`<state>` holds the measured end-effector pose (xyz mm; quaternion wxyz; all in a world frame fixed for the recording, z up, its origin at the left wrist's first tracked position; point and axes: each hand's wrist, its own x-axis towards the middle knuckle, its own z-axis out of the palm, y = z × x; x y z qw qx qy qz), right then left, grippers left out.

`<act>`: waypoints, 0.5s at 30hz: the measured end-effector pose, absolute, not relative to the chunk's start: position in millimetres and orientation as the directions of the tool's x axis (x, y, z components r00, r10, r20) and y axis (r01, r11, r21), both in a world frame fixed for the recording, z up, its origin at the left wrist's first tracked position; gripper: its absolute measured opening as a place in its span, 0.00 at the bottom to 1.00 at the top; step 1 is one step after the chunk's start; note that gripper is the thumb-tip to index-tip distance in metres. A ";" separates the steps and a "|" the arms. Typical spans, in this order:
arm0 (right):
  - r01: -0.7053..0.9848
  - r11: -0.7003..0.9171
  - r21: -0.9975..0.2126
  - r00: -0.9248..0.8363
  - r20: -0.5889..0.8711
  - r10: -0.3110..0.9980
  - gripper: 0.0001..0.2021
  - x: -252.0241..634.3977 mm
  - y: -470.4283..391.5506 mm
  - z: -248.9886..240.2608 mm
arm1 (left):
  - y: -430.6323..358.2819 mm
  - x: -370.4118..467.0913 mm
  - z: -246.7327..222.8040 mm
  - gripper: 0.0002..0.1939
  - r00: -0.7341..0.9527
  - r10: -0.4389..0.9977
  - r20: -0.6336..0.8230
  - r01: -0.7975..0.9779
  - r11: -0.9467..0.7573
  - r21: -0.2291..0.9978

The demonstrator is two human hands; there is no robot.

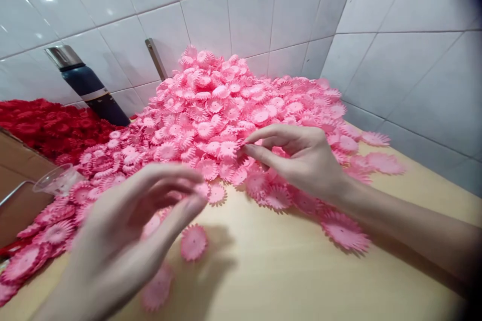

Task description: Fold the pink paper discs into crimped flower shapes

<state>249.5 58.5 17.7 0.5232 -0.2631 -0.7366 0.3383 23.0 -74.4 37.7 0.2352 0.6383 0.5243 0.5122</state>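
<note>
L hand (201,189) tips apart, blocks pt of pink pile (226,105); R hand (244,145) at pile, can't tell if pinching; bottle (92,85), red pile (56,128), clear cup (56,180) & box (18,180) to L

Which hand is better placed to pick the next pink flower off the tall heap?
Probably the right hand: its thumb and forefinger nearly meet at the tall pink heap. The left hand hovers nearer the camera, its fingertips lower in view.
</note>
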 end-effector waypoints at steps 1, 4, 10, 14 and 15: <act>0.042 0.633 -0.773 -0.311 0.592 0.743 0.04 249.8 58.1 17.4 | -53.5 35.2 46.4 0.12 -0.038 0.922 0.385 0.429 -0.334 0.840; 0.044 0.661 -0.749 -0.325 0.615 0.718 0.06 251.4 58.9 16.6 | -1.8 66.2 49.5 0.12 0.064 0.921 0.385 0.333 -0.383 0.861; 0.016 0.590 -0.807 -0.377 0.542 0.751 0.06 253.4 62.4 14.5 | 21.1 78.7 7.4 0.17 0.059 0.906 0.419 0.020 -0.421 0.907; 0.021 0.444 -0.896 -0.413 0.396 0.820 0.04 251.8 59.5 17.2 | 21.1 72.2 -5.7 0.24 0.070 0.908 0.414 -0.081 -0.408 0.909; 0.010 0.412 -0.911 -0.416 0.371 0.830 0.05 251.6 59.0 17.8 | 21.6 71.1 -6.4 0.24 0.078 0.905 0.417 -0.084 -0.411 0.908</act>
